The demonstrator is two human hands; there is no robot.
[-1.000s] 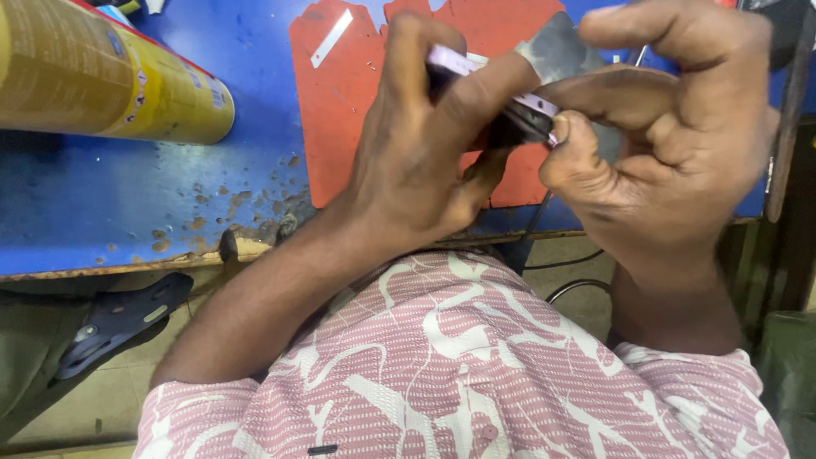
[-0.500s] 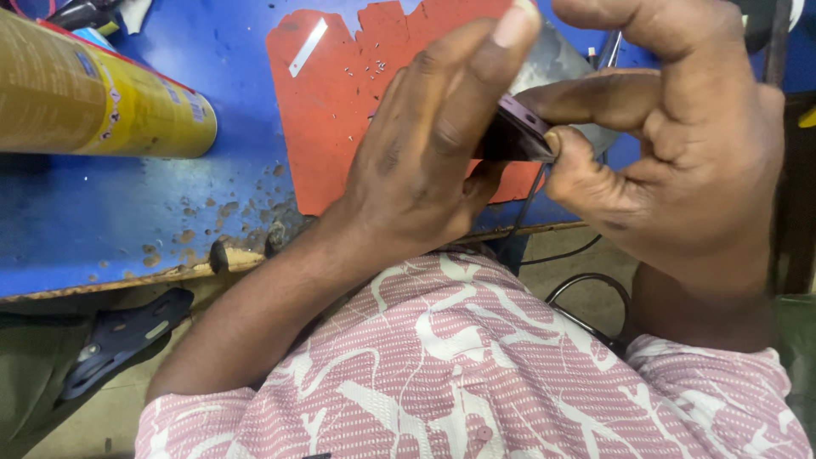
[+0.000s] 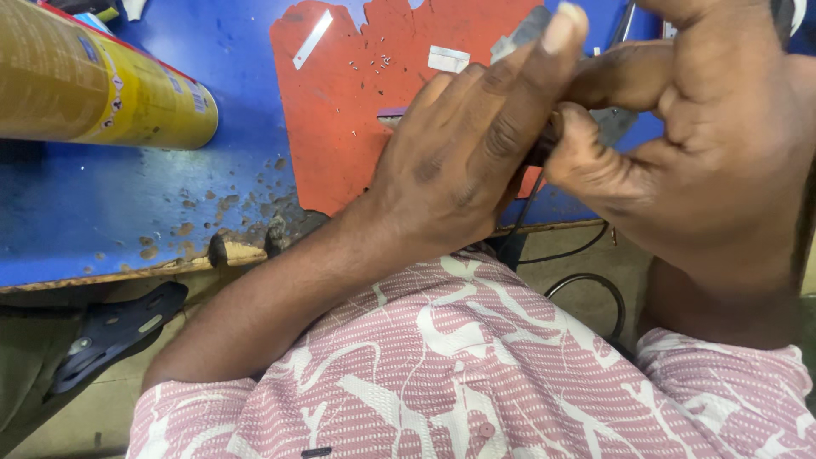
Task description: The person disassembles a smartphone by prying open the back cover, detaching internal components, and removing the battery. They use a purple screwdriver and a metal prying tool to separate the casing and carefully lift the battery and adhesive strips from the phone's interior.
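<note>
a small dark device (image 3: 544, 146) is held between both hands, raised just above the orange mat (image 3: 357, 110) on the blue desk (image 3: 110, 212). most of it is hidden; only a dark edge shows between the fingers. the left hand (image 3: 459, 170) is wrapped over it from the near side, index finger stretched upward, grip closed on the device. the right hand (image 3: 705, 144) is clamped on its far end, thumb pressed against the edge.

against the earlier views, the device is now covered more fully by the left fingers, and the pale strip seen on it before is no longer visible. the hands are judged to have closed in tighter, suggesting pressing or prying at a seam, though this cannot be confirmed.

tiny screws (image 3: 374, 63) are scattered on the mat. a yellow spray can (image 3: 102, 93) lies on its side at the left. a black cable (image 3: 586, 280) hangs below the desk edge.
</note>
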